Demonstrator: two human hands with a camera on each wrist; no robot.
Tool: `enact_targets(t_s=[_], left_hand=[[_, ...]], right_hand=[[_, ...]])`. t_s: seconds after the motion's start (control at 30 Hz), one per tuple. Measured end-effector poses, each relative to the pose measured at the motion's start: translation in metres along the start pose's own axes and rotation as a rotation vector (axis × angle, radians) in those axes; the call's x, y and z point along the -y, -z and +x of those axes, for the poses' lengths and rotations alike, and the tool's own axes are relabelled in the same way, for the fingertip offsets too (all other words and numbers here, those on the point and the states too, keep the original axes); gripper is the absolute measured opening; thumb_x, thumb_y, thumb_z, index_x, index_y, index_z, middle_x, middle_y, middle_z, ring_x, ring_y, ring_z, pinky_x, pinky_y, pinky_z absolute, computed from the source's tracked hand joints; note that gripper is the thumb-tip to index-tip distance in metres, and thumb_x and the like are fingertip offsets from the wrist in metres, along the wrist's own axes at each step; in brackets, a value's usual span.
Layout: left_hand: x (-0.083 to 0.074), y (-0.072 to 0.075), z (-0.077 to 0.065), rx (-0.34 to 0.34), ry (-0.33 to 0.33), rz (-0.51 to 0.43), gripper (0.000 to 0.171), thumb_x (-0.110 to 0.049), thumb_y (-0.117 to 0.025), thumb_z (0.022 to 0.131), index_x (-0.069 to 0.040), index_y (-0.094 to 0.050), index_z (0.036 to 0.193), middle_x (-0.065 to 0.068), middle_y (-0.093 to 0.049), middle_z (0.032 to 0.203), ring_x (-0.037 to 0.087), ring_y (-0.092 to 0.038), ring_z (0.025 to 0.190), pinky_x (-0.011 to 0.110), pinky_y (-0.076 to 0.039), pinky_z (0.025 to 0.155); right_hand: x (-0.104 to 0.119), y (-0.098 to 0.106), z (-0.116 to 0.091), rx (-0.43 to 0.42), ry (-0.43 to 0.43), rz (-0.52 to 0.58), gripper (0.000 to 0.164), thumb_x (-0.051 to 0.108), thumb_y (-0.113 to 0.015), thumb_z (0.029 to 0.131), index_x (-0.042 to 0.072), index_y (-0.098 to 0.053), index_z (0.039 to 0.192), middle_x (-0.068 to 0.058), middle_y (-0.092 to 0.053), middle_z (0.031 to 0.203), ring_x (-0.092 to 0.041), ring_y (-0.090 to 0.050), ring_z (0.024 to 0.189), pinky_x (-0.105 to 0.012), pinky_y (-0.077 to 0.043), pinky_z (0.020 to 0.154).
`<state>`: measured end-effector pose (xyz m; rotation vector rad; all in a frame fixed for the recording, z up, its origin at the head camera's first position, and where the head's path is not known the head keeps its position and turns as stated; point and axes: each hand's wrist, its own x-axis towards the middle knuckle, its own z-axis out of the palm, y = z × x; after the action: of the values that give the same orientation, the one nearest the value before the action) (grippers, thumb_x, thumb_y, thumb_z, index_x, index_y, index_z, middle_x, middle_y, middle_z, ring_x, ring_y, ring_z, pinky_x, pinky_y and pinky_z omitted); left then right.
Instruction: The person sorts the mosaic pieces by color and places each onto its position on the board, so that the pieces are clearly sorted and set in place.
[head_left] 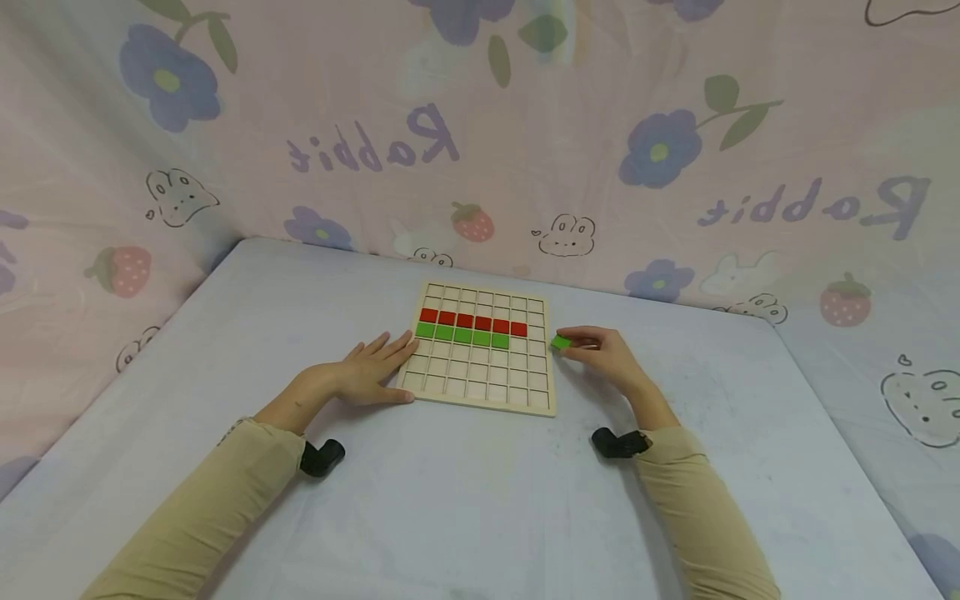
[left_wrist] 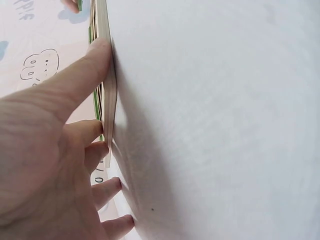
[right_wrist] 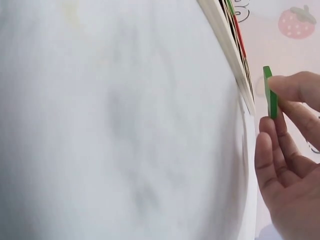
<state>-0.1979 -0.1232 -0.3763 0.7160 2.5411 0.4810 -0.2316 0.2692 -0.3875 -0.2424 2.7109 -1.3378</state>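
Observation:
A square wooden grid board (head_left: 476,387) lies flat on the table. One row holds several red tiles (head_left: 465,322), and the row just nearer me holds several green tiles (head_left: 462,336). My left hand (head_left: 367,372) rests at the board's left edge with fingers spread and straight; in the left wrist view the thumb (left_wrist: 85,67) touches the board's side. Just off the right edge, my right hand (head_left: 609,357) pinches a green tile (right_wrist: 270,95) between thumb and fingers, raised beside the board.
The board stands on a white-covered table (head_left: 465,517). Behind it hangs a pink cloth (head_left: 525,150) printed with flowers, rabbits and strawberries. Black wrist devices (head_left: 322,458) sit at both sleeve cuffs.

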Motion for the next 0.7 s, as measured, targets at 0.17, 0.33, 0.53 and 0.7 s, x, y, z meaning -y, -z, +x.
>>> enact_targets(t_s=[0.17, 0.33, 0.53, 0.7], left_hand=[[0.0, 0.0, 0.0, -0.002, -0.004, -0.006, 0.086, -0.045, -0.056, 0.094, -0.008, -0.007, 0.155, 0.015, 0.001, 0.162, 0.044, 0.005, 0.146, 0.064, 0.001, 0.114], [0.0, 0.0, 0.0, -0.004, -0.008, -0.008, 0.086, -0.044, -0.056, 0.094, -0.007, -0.008, 0.155, 0.015, 0.001, 0.162, 0.044, 0.005, 0.146, 0.064, 0.001, 0.114], [0.0, 0.0, 0.0, -0.005, -0.006, -0.01, 0.086, -0.045, -0.056, 0.094, -0.008, -0.008, 0.155, 0.015, 0.002, 0.162, 0.044, 0.005, 0.146, 0.064, 0.001, 0.114], [0.0, 0.0, 0.0, -0.007, -0.008, -0.009, 0.086, -0.044, -0.056, 0.094, -0.007, -0.008, 0.155, 0.015, 0.001, 0.162, 0.044, 0.005, 0.146, 0.064, 0.001, 0.114]], right_hand=[[0.005, -0.006, 0.003, 0.009, 0.012, 0.013, 0.039, 0.012, -0.07, 0.086, 0.004, -0.064, 0.124, -0.019, -0.065, 0.118, -0.024, -0.06, 0.103, -0.028, -0.048, 0.084], [0.01, -0.011, 0.006, 0.011, 0.012, -0.002, 0.038, 0.012, -0.07, 0.086, 0.005, -0.065, 0.123, -0.017, -0.066, 0.115, -0.023, -0.06, 0.101, -0.029, -0.048, 0.084], [0.014, -0.016, 0.008, 0.025, 0.011, -0.006, 0.038, 0.012, -0.07, 0.086, 0.006, -0.066, 0.123, -0.017, -0.067, 0.113, -0.025, -0.061, 0.101, -0.029, -0.048, 0.082], [0.017, -0.018, 0.01, 0.04, 0.03, -0.018, 0.038, 0.013, -0.07, 0.086, 0.004, -0.065, 0.123, -0.018, -0.066, 0.112, -0.026, -0.061, 0.101, -0.027, -0.048, 0.08]])
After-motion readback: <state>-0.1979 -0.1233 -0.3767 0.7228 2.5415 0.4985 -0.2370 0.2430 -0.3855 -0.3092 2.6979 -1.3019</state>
